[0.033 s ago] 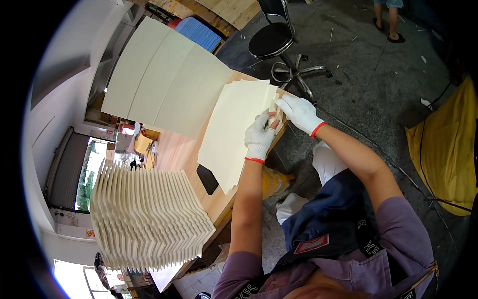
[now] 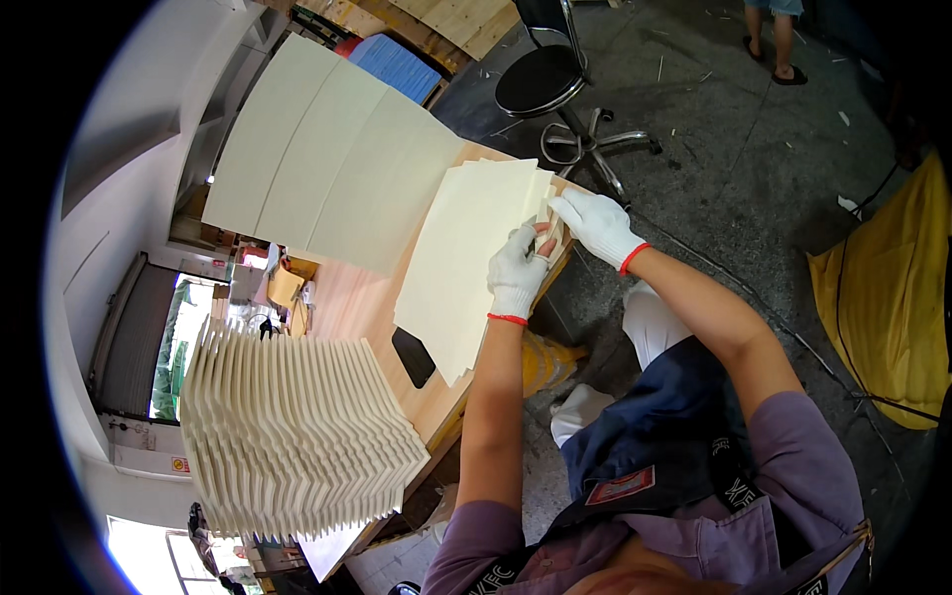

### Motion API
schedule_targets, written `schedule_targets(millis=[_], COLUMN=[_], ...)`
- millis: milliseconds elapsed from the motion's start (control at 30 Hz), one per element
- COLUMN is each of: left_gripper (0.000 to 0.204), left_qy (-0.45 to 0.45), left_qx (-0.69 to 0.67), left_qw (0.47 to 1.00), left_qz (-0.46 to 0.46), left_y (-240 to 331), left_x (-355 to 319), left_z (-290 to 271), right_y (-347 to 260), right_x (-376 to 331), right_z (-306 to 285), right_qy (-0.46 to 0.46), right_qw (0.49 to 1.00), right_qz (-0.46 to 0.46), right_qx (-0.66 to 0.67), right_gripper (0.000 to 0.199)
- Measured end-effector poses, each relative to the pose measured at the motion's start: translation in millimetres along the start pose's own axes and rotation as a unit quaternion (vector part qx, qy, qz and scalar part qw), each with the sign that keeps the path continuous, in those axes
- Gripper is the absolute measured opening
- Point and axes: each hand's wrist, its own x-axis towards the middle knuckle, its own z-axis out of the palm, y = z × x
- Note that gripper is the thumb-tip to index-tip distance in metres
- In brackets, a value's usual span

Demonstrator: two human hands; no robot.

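Observation:
My left hand (image 2: 515, 268) wears a white knit glove with a red cuff, and its bare fingertips curl round a small cream card piece (image 2: 546, 236). From the other side my right hand (image 2: 597, 226), gloved the same way, pinches that piece near its far end. Exactly how the piece is folded is partly hidden by my fingers. Just left of both hands, large cream card sheets (image 2: 466, 253) lie in an uneven, overlapping pile along the table's near edge. A black phone-like slab (image 2: 413, 357) pokes out from under the pile's left side.
A tall stack of wavy cream card (image 2: 297, 436) stands at the table's left end. Large cream panels (image 2: 327, 149) stand at its far side. Beyond the table is a black swivel chair (image 2: 540, 81); a yellow cover (image 2: 883, 297) hangs at right. Another person's legs (image 2: 781, 40) show at the top right.

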Motion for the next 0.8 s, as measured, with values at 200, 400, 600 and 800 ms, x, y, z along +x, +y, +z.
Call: schedule_targets(millis=[200, 400, 600, 800], left_gripper=[0.028, 0.028, 0.031, 0.033], left_qy=[0.005, 0.032, 0.017, 0.026], left_qx=[-0.011, -0.028, -0.003, 0.032], left_qw=[1.000, 0.998, 0.999, 0.996], left_qz=[0.013, 0.055, 0.043, 0.076], left_y=[1, 3, 3, 4], left_x=[1, -1, 2, 0], left_z=[-1, -2, -2, 0], right_y=[5, -8, 0, 4], right_x=[1, -2, 5, 3], right_z=[4, -6, 1, 4], right_qy=[0.001, 0.015, -0.033, -0.017], right_qw=[1.000, 1.000, 0.998, 0.999], right_qz=[0.022, -0.009, 0.058, 0.037], right_qx=[0.021, 0.012, 0.018, 0.030], right_gripper=[0.036, 0.038, 0.037, 0.037])
